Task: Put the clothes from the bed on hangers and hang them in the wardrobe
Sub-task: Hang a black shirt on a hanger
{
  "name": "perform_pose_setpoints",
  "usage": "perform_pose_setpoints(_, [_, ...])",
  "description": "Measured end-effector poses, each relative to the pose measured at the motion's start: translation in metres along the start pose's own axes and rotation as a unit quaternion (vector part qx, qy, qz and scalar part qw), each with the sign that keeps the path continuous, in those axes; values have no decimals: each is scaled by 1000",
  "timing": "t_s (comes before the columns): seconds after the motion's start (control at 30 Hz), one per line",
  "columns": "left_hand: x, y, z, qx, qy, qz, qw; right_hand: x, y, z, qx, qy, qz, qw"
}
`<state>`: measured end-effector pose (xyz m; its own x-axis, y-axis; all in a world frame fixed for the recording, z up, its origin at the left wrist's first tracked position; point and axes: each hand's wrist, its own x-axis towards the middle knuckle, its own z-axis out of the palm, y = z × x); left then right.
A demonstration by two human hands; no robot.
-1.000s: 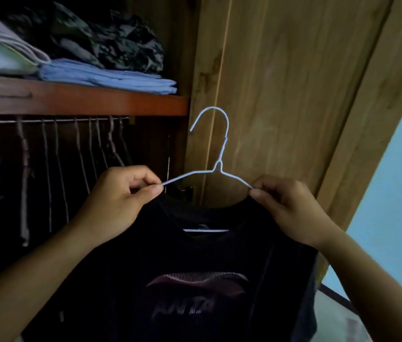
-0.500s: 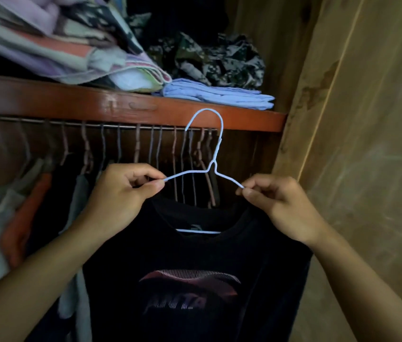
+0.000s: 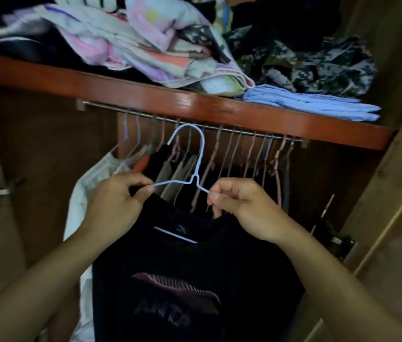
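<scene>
A black T-shirt (image 3: 190, 280) with a printed logo hangs on a light blue wire hanger (image 3: 196, 166). My left hand (image 3: 116, 201) pinches the hanger's left shoulder together with the shirt's collar. My right hand (image 3: 241, 208) pinches the right shoulder the same way. The hanger's hook points up, just in front of and slightly below the metal wardrobe rail (image 3: 241, 132). Its bottom wire shows through the neck opening.
Several hangers, some with clothes, crowd the rail; a white garment (image 3: 89, 191) hangs at the left. The red-brown shelf (image 3: 160, 97) above carries folded bedding, camouflage clothing and a blue folded cloth (image 3: 313, 104). Wooden wardrobe doors (image 3: 392, 218) stand open on both sides.
My view and both hands have swung left from the wardrobe door to the hanging section. The shirt on its hanger now sits in front of the rail, hook close under it.
</scene>
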<state>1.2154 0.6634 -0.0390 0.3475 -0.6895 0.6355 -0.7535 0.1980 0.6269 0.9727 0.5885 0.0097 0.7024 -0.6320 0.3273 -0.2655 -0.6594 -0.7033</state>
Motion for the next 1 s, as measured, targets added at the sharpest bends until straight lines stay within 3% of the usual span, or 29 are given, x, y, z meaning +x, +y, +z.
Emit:
perform_pose_setpoints(0.13, [-19,-3,-30,143,69,-24,987,16,-15,37,15,-51,-7,999])
perform_pose_setpoints(0.33, [-54,12,-69,108,107,-51,987,38,-43,87,47,-94,11,994])
perform_pose_setpoints(0.63, [-82,-3,-119,123,-41,-128,983,81,-76,162,178,-66,104,976])
perform_pose_setpoints(1.0, [-104,-35,-143,213,-115,-182,953,115,-111,226,264,-90,167,946])
